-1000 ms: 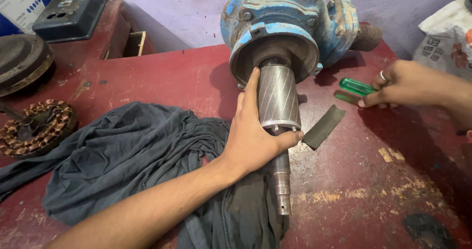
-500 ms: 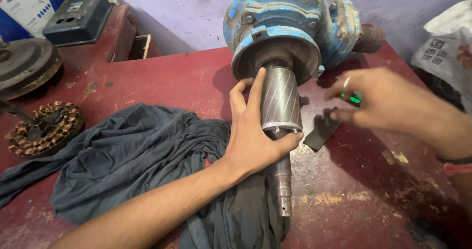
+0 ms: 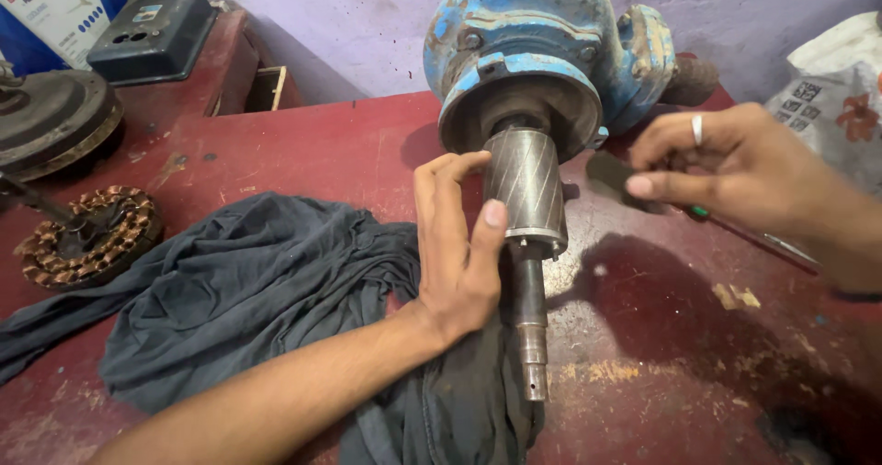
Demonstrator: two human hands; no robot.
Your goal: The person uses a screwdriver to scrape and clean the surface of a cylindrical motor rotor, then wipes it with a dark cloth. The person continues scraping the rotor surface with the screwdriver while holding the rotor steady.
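My left hand (image 3: 457, 249) wraps around a grey ribbed rotor (image 3: 526, 182) that sticks out of a worn blue motor housing (image 3: 542, 33). The thumb presses on the rotor's lower edge. The rotor's steel shaft (image 3: 531, 332) points toward me over a dark cloth (image 3: 248, 290). To the right, my right hand (image 3: 740, 166), a ring on one finger, hovers above the table. It pinches a dark flat strip (image 3: 608, 175) close beside the rotor. A green-handled screwdriver (image 3: 735, 231) is also in that hand, its shaft pointing right.
A red worktable (image 3: 322, 153) carries everything. At the left sit a copper-wound stator (image 3: 87, 235), a dark metal disc (image 3: 46, 116) and a black switch box (image 3: 152, 24). A printed white bag (image 3: 831, 79) stands at the back right.
My right hand picked the screwdriver and the dark strip up off the table and brought the strip left toward the rotor. My left hand stayed on the rotor.
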